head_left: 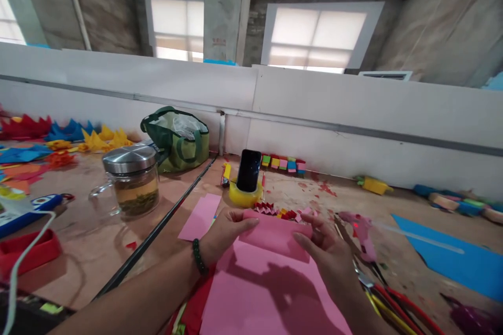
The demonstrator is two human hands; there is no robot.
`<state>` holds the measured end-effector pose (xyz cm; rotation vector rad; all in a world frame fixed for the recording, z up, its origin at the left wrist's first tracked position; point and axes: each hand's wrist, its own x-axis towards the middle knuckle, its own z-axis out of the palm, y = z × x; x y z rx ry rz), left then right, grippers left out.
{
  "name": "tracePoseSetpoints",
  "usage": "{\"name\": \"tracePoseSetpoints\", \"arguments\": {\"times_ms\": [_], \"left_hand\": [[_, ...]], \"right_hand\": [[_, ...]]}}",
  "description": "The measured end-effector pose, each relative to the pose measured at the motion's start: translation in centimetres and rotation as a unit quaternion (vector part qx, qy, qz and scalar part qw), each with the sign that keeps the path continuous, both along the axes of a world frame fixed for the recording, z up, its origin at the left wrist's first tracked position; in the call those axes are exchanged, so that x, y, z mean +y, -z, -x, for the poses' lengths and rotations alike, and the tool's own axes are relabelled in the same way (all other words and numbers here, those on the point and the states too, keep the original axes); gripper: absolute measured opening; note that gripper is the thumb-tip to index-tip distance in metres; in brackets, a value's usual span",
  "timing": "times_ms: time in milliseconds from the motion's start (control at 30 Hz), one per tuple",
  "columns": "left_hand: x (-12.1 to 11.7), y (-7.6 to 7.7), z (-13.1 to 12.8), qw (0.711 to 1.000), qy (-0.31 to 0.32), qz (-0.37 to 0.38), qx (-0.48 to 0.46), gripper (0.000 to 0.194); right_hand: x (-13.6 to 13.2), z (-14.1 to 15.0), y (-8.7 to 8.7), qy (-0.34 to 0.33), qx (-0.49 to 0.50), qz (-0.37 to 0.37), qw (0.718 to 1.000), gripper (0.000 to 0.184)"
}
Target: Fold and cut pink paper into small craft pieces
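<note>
We hold a pink paper (271,233) between our two hands, nearer to us than the phone (248,170) and a little to its right. Our left hand (231,230) pinches the paper's left end, thumb on our side, and our right hand (328,246) pinches its right end. Under it, also on our side of the phone, lie pink sheets (275,293); we cannot tell whether the held part belongs to the top one. The phone leans in a yellow roll (244,197) on the desk (212,183). Left of the phone we see pink cards (200,217), then a green bag (186,153) and a lidded mug (135,188). Right of the phone sit coloured blocks (283,164) by the wall (298,141), and, farther right and nearer to us, a glue gun (363,235) and a blue sheet (459,267)
</note>
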<state>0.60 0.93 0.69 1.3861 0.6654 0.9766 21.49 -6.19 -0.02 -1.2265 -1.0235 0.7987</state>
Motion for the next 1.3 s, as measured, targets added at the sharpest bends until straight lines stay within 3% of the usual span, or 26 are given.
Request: {"name": "tracePoseSetpoints", "arguments": {"times_ms": [400,633,1033,1300], "left_hand": [[-0.4,0.4,-0.1,1.0,-0.001,-0.014,0.024,0.045],[-0.6,0.4,0.1,0.999,0.003,0.016,0.042,0.043],[-0.5,0.5,-0.2,0.999,-0.002,-0.032,-0.02,0.046],[-0.7,0.1,0.0,0.997,-0.01,-0.071,0.008,0.047]], "right_hand": [[-0.3,0.2,-0.5,0.005,-0.01,-0.02,1.0,0.053],[-0.6,0.4,-0.7,0.019,-0.011,-0.042,0.999,0.05],[-0.6,-0.2,-1.1,0.06,-0.077,-0.032,0.995,0.054],[-0.6,-0.3,-1.0,0.064,-0.058,-0.022,0.996,0.055]]}}
